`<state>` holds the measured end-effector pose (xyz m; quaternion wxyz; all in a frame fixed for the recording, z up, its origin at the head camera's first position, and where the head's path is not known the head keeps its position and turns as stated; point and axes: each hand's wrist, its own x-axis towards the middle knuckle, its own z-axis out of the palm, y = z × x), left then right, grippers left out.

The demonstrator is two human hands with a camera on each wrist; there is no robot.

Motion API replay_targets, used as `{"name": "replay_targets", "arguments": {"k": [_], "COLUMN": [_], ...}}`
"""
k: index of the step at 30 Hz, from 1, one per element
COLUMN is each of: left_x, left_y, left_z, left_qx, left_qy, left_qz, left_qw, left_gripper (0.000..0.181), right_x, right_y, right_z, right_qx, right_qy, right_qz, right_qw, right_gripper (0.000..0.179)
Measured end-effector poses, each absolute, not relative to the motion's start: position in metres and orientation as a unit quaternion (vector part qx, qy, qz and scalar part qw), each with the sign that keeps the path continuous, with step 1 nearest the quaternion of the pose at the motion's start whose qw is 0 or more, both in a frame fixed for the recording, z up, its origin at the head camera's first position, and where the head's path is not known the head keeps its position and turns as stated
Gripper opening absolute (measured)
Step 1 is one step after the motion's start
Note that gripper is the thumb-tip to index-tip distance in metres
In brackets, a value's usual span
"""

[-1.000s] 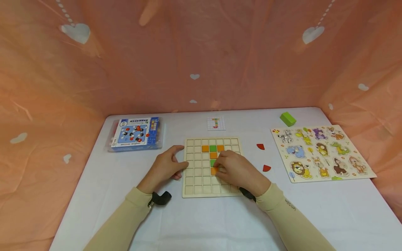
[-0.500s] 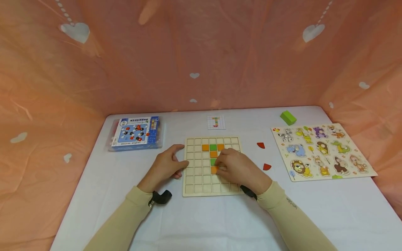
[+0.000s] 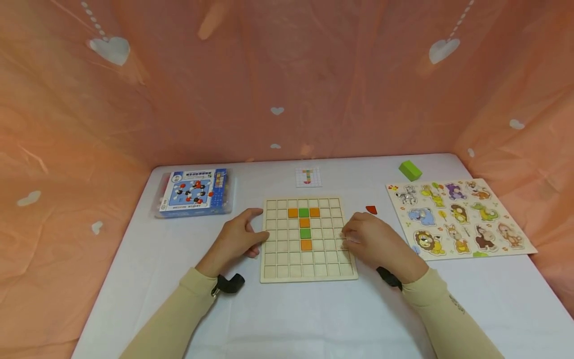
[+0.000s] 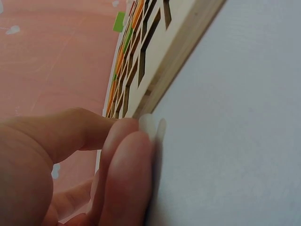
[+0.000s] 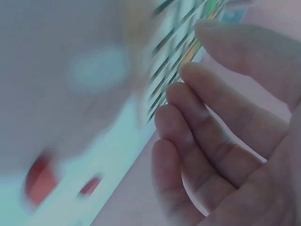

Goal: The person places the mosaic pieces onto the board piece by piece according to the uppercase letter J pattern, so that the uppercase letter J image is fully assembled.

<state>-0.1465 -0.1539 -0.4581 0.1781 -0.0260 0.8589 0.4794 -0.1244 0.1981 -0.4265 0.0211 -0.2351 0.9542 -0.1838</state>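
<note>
A pale wooden grid board (image 3: 282, 259) lies before me. Orange tiles (image 3: 306, 245) and green tiles (image 3: 305, 233) sit in its cells, forming a short row with a column running down from its middle. At the board's left edge is my left hand (image 3: 237, 239), thumb touching the rim and index finger stretched forward. My right hand (image 3: 376, 242) hovers over the right edge; in the right wrist view its fingers (image 5: 171, 122) are loosely bent and hold nothing. One red quarter-round piece (image 3: 371, 210) shows beyond it; the right wrist view has a second red piece (image 5: 90, 186), hidden from above.
Behind the board lies a small card (image 3: 308, 177) with a coloured tile pattern. A boxed molecule set (image 3: 193, 194) stands at the back left. To the right are an animal puzzle board (image 3: 462, 219) and a green block (image 3: 410, 170).
My right hand has left the lowest orange tile and moved right to the board's edge, uncovering the column and hiding the nearer red piece. My left hand has stayed put.
</note>
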Motion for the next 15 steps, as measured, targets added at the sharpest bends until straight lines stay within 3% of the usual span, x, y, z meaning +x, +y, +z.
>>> {"name": "replay_targets", "arguments": {"k": [9,15], "left_x": [-0.146,-0.146], "left_y": [-0.156,-0.155], "left_z": [-0.458,-0.459], "left_qx": [-0.022,-0.023], "left_qy": [0.862,0.858], "left_qz": [0.475,0.481], "left_qw": [0.178,0.179], "left_gripper": [0.073,0.073], "right_x": [-0.118,-0.117], "right_y": [0.254,0.267], "right_z": [-0.426,-0.431], "right_qx": [-0.206,-0.181], "right_qy": [0.966,0.970], "right_qz": [-0.156,-0.159], "right_qw": [-0.009,0.005], "right_gripper": [0.017,0.014]}}
